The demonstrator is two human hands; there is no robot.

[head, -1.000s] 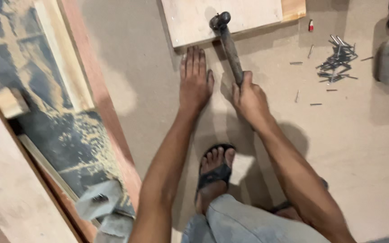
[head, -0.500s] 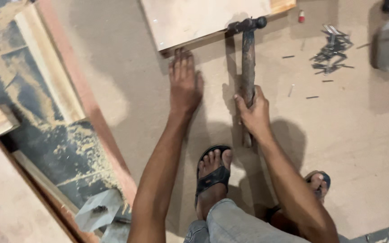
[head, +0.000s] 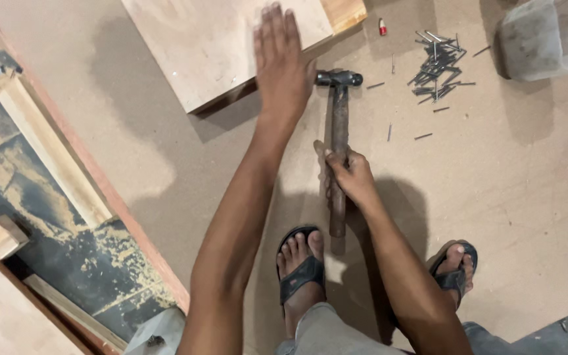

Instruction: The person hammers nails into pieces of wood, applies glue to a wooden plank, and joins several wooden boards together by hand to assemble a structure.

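On the floor | right hand gripping hammer | left hand flat on plywood

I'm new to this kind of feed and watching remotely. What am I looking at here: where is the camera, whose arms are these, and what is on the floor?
The one view comes from a camera worn on a person's head, looking down, so both arms and the sandalled feet are that person's own. There is no machine. The left hand lies flat on the plywood board, near its edge. The right hand grips the handle of a hammer, whose metal head points toward the board. On the brown sheet floor to the right lies a pile of nails, with a few loose ones nearby, and a grey block in the corner. To the left lie wooden strips amid sawdust.
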